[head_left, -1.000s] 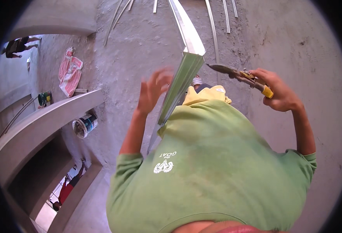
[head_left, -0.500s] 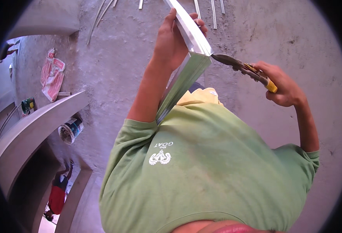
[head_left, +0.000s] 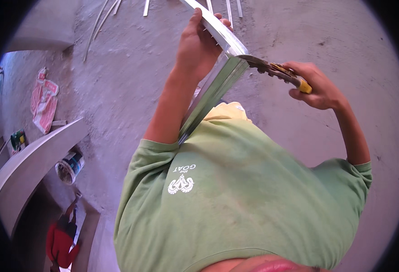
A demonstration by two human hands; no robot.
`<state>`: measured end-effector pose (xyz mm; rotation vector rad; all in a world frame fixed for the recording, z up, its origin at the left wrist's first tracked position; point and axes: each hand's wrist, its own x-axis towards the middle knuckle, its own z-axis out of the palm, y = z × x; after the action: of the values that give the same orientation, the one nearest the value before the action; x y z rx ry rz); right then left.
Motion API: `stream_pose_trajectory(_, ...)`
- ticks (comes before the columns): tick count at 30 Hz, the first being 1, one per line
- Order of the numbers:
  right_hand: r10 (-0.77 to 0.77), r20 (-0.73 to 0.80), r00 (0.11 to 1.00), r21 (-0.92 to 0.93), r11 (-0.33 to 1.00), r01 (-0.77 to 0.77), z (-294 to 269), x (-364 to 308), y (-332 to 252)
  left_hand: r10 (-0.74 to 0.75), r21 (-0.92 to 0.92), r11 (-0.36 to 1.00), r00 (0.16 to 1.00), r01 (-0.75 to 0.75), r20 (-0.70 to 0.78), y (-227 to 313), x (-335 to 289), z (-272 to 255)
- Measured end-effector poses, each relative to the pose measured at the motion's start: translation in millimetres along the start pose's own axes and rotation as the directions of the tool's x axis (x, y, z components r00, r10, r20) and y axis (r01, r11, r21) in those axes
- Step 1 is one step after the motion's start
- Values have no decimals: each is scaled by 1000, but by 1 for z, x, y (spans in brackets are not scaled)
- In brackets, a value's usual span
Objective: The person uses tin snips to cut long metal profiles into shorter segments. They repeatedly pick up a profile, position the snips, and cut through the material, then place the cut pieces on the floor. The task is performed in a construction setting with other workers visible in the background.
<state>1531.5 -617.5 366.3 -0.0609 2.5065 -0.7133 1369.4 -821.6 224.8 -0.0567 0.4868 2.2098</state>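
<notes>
My left hand (head_left: 199,47) is wrapped round a shiny metal profile (head_left: 220,34), with the thumb on its near side. The profile is bent at a sharp corner, and its lower length runs back under my left arm against my side. In my right hand (head_left: 315,86) are tin snips (head_left: 272,71) with yellow grips, the fingers closed on the handles. The dark jaws of the snips reach over the profile at the bend; how far they close on the metal cannot be made out.
Several thin metal strips (head_left: 146,7) lie on the rough grey floor at the far side. To the left are a red and white sack (head_left: 44,102), a bucket (head_left: 68,167) and a curved wall edge (head_left: 41,149). A person in red (head_left: 61,245) stands at the lower left.
The snips have moved left and slightly up, and their jaws now overlap the profile's corner instead of just touching its edge. The person in red has come closer.
</notes>
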Motion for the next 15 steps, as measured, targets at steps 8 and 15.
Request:
stream_pose_trajectory(8, 35, -113, 993, 53, 998, -29, 17, -1, 2, 4, 32, 999, 1000, -3, -24, -4, 2, 1)
stream_pose_trajectory(15, 0, -67, 998, 149, 989, 10, 27, 7, 12, 0, -27, 1000, 1000, 0, -3, -5, 6, -6)
